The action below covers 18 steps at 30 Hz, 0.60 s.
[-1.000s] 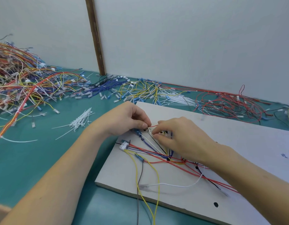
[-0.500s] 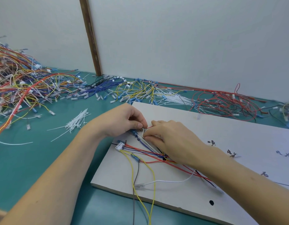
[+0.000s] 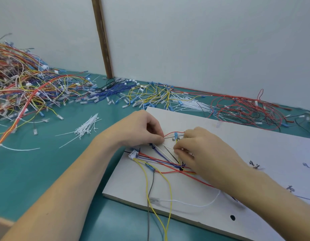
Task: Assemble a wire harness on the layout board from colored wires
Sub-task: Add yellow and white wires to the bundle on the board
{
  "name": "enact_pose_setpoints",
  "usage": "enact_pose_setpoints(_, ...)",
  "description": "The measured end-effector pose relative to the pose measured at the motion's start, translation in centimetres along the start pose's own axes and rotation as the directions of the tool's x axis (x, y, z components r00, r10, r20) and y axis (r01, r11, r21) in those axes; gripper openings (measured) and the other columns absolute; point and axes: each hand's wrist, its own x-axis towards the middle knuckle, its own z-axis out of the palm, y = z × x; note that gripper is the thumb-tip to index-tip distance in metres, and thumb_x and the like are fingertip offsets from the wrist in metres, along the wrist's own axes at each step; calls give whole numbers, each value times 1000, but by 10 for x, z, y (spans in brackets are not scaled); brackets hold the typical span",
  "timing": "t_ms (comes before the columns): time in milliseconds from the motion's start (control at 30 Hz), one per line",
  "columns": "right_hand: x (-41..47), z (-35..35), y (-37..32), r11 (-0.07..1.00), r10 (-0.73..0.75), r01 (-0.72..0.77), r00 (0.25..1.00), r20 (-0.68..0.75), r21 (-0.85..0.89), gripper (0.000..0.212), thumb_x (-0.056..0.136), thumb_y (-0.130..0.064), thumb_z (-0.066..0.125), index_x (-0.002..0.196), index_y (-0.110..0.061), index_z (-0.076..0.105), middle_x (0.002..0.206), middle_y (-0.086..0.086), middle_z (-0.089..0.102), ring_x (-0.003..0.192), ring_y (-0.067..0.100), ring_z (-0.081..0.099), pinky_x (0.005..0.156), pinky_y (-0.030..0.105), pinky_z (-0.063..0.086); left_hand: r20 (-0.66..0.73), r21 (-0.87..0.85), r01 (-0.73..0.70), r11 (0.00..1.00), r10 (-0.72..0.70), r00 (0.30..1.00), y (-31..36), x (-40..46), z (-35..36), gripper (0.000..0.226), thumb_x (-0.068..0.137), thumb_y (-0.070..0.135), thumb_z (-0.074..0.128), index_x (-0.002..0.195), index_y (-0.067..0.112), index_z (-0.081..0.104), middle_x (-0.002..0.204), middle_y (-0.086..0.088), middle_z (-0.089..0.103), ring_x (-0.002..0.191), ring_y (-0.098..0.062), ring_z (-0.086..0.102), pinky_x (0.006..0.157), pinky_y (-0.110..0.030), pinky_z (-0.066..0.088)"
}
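Both now drawing slightly apart on the layout board (image 3: 220, 129), left hand (image 3: 142, 131) pinching a red wire (image 3: 170, 133), right hand (image 3: 201, 150) pinching a white strand beside the white connector (image 3: 134, 153), opening a loop, probably routing that lead.

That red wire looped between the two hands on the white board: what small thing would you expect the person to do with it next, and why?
Probably draw it taut and press it down onto the layout board. The red wire arches loosely between the left hand and right hand, both pinching wires, while the other wires already lie flat, fanning from the white connector.
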Motion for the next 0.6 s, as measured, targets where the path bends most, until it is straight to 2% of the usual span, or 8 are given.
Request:
enact_pose_setpoints(100,-20,-11,-6,993,114,-114,993,-7,41,25,102,-38,46,105,-28,68,94,-9,70,93,16,61,80,39,52,-26,19,1,1000,0,1000,1,2,3,8,79,23,86,75,23,80,73,12,76,63,1,66,63,-16,53)
enact_pose_setpoints(167,-36,-19,-10,942,208,-213,977,48,260,23,99,-36,50,103,-31,72,74,-14,69,73,5,62,70,25,52,-21,19,6,1000,-5,1000,1,2,2,7,79,23,86,75,24,80,75,11,77,66,-2,67,68,-21,55)
enact_pose_setpoints(233,-54,-29,-14,810,282,-336,942,184,480,27,96,-37,48,105,-38,73,58,-14,58,53,2,55,54,15,45,-21,19,6,1000,-6,1000,1,2,1,6,79,24,85,76,26,81,76,10,78,68,-5,69,69,-23,56)
enact_pose_setpoints(300,-73,-35,-17,619,323,-450,893,313,643,30,94,-38,46,107,-48,71,57,-3,56,43,3,57,47,15,46,-26,18,6,1000,-5,1000,1,1,1,6,80,23,84,76,26,81,76,8,78,69,-8,70,71,-26,57)
enact_pose_setpoints(367,-86,-34,-20,345,348,-508,850,395,790,30,99,-30,50,108,-48,72,57,3,62,53,16,69,56,25,55,-29,15,5,1000,-5,1000,1,1,1,7,80,23,85,76,26,81,76,7,78,69,-6,70,71,-25,57)
enact_pose_setpoints(467,-95,-31,-27,-162,403,-457,778,482,874,22,93,-12,62,103,-16,81,53,7,49,60,33,71,48,38,60,-31,20,4,1000,-3,1000,2,1,2,7,79,22,85,76,26,81,75,7,77,65,-3,67,66,-20,54)
enact_pose_setpoints(533,-101,-35,-31,-397,269,-443,781,563,804,26,82,-18,66,103,-8,80,56,7,38,40,27,57,36,30,50,-31,13,7,1000,-6,1000,2,1,2,8,79,21,86,76,26,81,75,7,77,64,-2,66,65,-18,53)
enact_pose_setpoints(600,-110,-38,-35,-500,50,-516,785,618,696,20,90,-19,72,106,-8,78,57,6,39,28,14,36,29,17,33,-28,15,6,1000,-5,1000,2,1,2,8,79,20,86,76,25,81,75,7,77,64,-2,66,65,-17,53)
